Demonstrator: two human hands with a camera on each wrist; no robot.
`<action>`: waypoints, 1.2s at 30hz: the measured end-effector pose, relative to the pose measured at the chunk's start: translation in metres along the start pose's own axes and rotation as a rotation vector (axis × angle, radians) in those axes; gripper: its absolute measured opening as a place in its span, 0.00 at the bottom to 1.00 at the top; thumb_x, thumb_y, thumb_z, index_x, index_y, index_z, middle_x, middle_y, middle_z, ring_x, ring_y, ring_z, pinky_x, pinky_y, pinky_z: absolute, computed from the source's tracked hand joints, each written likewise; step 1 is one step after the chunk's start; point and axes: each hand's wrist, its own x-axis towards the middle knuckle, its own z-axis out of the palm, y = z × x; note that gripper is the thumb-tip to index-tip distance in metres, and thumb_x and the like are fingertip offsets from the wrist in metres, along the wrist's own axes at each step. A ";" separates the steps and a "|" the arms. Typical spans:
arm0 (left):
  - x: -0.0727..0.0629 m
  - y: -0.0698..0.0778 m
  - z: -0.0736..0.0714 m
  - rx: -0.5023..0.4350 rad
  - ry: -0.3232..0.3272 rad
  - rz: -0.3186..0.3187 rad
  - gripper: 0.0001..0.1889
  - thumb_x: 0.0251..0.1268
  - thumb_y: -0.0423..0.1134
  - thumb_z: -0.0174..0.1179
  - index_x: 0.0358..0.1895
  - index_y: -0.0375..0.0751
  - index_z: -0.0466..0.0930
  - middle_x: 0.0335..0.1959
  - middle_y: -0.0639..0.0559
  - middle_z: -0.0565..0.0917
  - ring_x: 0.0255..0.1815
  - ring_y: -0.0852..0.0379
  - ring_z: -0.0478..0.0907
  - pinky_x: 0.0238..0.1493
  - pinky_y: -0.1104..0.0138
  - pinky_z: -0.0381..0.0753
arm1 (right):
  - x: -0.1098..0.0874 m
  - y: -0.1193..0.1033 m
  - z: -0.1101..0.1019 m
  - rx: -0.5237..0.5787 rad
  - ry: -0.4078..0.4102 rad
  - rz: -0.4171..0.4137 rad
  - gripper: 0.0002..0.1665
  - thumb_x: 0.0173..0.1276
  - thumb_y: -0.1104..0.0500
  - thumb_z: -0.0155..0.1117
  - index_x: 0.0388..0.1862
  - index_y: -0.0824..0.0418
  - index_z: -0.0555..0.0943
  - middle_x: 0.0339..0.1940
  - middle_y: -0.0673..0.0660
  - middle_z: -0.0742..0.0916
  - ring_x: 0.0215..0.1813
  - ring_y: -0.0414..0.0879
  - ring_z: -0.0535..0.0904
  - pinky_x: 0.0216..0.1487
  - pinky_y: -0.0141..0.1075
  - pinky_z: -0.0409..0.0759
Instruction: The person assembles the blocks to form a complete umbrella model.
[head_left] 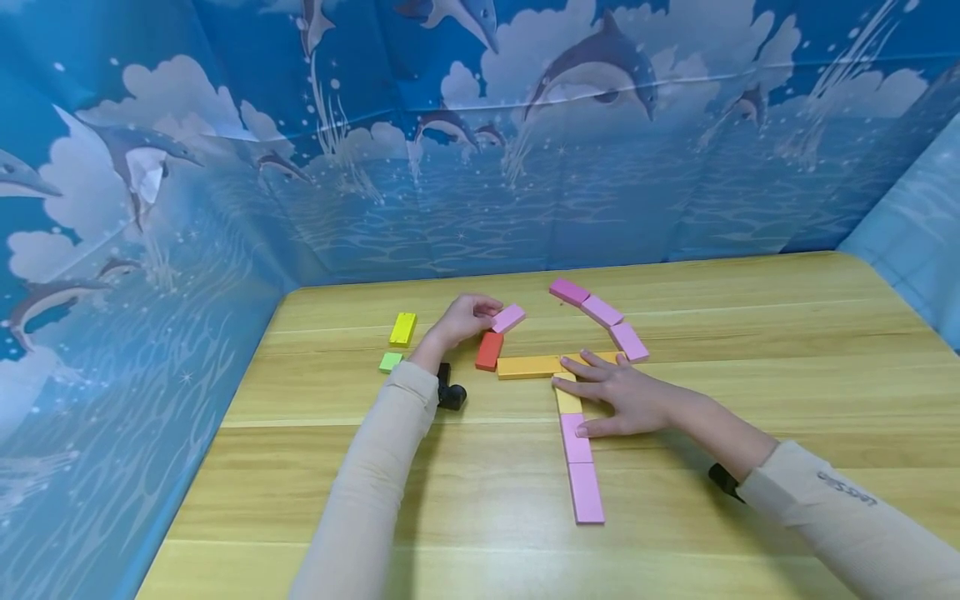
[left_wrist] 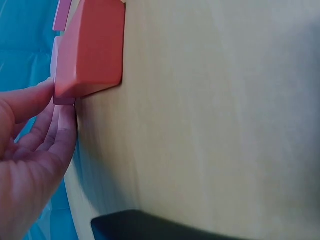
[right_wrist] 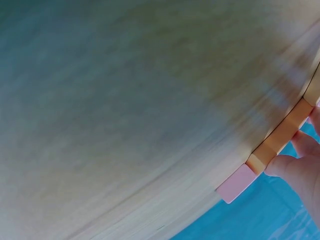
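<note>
Beyond the red block (head_left: 489,352) on the tabletop (head_left: 300,467), a pink block (head_left: 510,317) is pinched by the left hand (head_left: 467,318); the orange row (head_left: 528,367) is touched by the right hand (head_left: 628,395) (its fingers spread).

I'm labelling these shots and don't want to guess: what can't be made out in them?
- Head view: the right hand covers part of the orange row and of the pale block below it.
- Head view: the sleeve lettering is too small to read.
- Left wrist view: the red block hides much of the pink block in the left hand.
- Right wrist view: the right edge cuts off the right hand.
</note>
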 end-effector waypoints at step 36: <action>-0.034 0.000 -0.043 0.065 0.037 0.026 0.21 0.66 0.31 0.54 0.62 0.31 0.69 0.52 0.36 0.77 0.53 0.45 0.73 0.54 0.58 0.73 | 0.003 -0.002 0.001 0.003 -0.001 0.000 0.43 0.62 0.34 0.56 0.72 0.52 0.62 0.73 0.61 0.59 0.72 0.66 0.47 0.58 0.72 0.45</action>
